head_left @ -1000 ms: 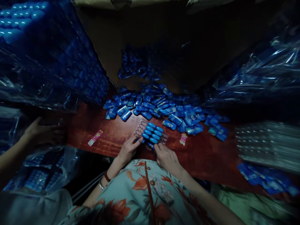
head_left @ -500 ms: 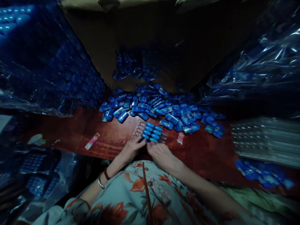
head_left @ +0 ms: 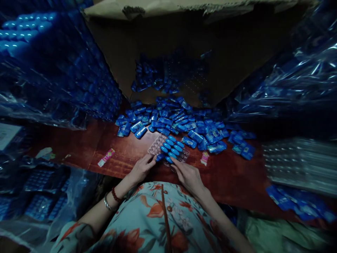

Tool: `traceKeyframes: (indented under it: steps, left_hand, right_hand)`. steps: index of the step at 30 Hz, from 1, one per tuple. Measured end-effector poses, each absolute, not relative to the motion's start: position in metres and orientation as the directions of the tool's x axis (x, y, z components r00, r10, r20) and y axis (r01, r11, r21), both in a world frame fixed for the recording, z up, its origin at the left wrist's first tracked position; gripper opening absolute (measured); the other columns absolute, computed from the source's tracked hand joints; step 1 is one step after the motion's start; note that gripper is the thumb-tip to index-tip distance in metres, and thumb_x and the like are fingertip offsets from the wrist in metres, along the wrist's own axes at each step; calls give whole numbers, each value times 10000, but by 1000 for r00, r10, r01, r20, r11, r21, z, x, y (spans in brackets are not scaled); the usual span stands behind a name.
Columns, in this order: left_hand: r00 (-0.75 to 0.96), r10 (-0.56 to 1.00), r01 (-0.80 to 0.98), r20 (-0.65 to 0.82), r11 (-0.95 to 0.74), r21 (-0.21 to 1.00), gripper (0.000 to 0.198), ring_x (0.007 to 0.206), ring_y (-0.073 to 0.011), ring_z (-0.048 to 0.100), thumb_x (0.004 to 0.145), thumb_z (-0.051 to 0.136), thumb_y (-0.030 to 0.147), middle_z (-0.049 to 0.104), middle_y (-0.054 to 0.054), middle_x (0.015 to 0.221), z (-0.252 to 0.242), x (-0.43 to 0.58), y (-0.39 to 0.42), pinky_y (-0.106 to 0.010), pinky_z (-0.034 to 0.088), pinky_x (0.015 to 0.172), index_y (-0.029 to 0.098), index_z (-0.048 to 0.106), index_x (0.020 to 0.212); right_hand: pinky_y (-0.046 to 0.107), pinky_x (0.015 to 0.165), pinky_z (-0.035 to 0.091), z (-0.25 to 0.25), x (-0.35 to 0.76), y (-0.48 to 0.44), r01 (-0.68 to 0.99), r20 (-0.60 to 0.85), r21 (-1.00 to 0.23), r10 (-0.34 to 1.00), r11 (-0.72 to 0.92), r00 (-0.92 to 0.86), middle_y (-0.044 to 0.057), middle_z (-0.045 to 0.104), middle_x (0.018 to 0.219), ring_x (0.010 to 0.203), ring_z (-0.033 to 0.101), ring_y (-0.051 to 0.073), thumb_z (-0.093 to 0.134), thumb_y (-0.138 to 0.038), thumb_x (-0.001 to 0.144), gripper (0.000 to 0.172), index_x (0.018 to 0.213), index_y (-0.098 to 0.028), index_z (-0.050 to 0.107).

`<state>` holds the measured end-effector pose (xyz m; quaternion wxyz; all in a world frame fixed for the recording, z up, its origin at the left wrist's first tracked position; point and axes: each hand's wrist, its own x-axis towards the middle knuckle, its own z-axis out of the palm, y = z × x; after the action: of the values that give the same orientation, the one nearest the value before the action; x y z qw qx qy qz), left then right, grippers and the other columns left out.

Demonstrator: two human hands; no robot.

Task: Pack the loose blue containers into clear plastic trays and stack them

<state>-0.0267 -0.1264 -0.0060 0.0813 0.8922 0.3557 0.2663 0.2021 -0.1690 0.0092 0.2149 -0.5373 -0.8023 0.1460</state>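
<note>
A clear plastic blister tray [head_left: 156,143] lies slantwise on the table in front of me, its pockets partly filled with glossy light-blue oval pieces [head_left: 174,151]. At its lower left corner, my left hand [head_left: 142,168] pinches a small dark-blue wrapped packet [head_left: 159,157] between thumb and fingertips. My right hand [head_left: 189,174] is at the tray's near edge, with its fingertips closed on the lowest blue oval piece. Just beyond the tray spreads a heap of similar blue packets [head_left: 181,117].
A large open cardboard box [head_left: 110,38] stands at the back with more packets inside. Plastic-wrapped stacks of blue filled trays [head_left: 65,70] rise at left. Stacked clear trays [head_left: 297,163] lie at right. Pink wrappers [head_left: 106,157] sit on the wooden table [head_left: 129,151].
My hands have moved apart along the tray's near edge. The tray has turned slightly, and the blue packet at my left fingertips now shows. The whole view has shifted a little.
</note>
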Motion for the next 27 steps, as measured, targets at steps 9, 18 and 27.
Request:
traceKeyframes:
  steps: [9,18,27]
  left_hand:
    - [800,575,530,170,-811,249,313,850,-191,519,913,324,151,566,-94,950,22,-25,-112,-293,469,714,142,441,1204]
    - [971,241,238,-8,-954,185,191,913,-204,508,874,419,94,569,-110,1031,42,-26,-73,-328,466,802,154,542,1007]
    - [946,315,284,74,-918,277,312,996,-207,522,887,409,82,569,-118,1081,30,-28,-80,-341,456,866,167,507,1170]
  right_hand:
    - [205,676,488,10,206,-162,817,169,-360,893,449,-416,24,616,803,702,596,117,424,-132,906,447,1335,-248,468]
    - [225,658,473,15,209,-153,815,223,-260,853,518,-471,27,604,737,685,582,134,473,-227,912,385,1295,-211,514]
    - [206,675,465,12,209,-150,771,447,-325,807,548,-385,23,637,701,637,587,110,503,-298,909,283,1132,-169,619]
